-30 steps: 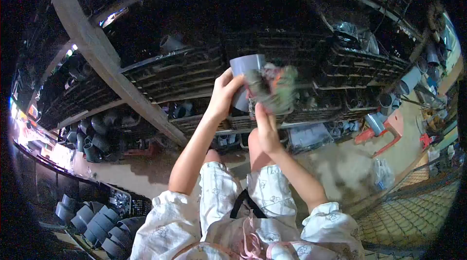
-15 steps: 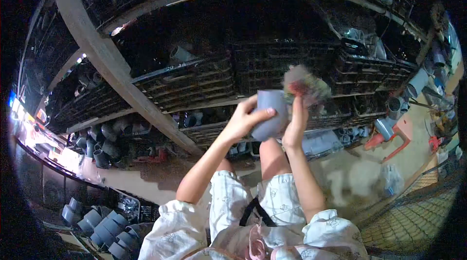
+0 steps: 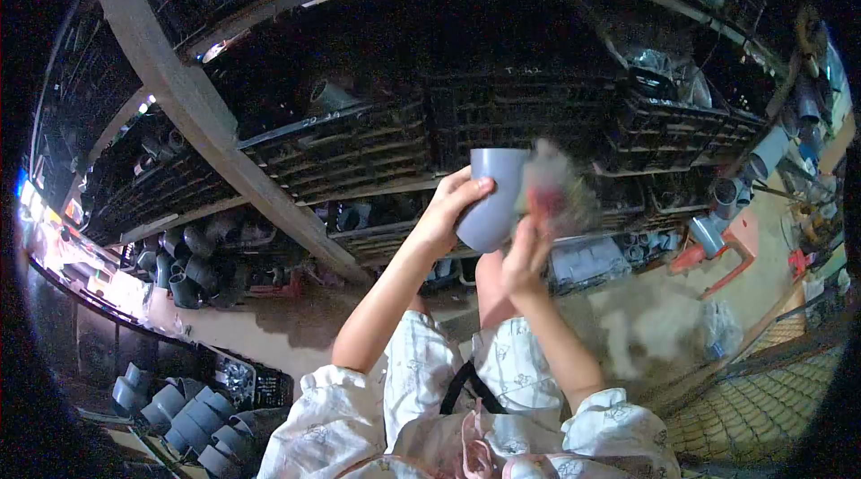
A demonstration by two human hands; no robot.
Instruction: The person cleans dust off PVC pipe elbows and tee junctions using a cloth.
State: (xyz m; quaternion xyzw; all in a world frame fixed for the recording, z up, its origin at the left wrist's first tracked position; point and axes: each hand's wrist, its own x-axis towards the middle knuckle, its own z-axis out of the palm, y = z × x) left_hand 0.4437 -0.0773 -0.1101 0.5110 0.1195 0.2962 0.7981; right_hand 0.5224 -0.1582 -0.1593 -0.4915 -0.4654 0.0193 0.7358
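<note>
The left hand is wrapped around a grey fitting, thumb across its near side, fingers behind. The right hand has thumb and fingers closed on a cloth, too blurred for its folds to show. The cloth overlaps the fitting's right side; the blur hides whether they touch.

The fitting is held up in front of the crates, between the hands and above the knees, its flat rim upward and its lower end slanting left. Behind it stand the edges of the middle crate and left crate; a slanting post bounds the left. There is open floor to the lower right, reaching an orange stool and a clear bag.

Pale writing on the middle crate's upper edge starts with "T"; what follows is unclear. Marks on the left crate's edge are too small to read.
</note>
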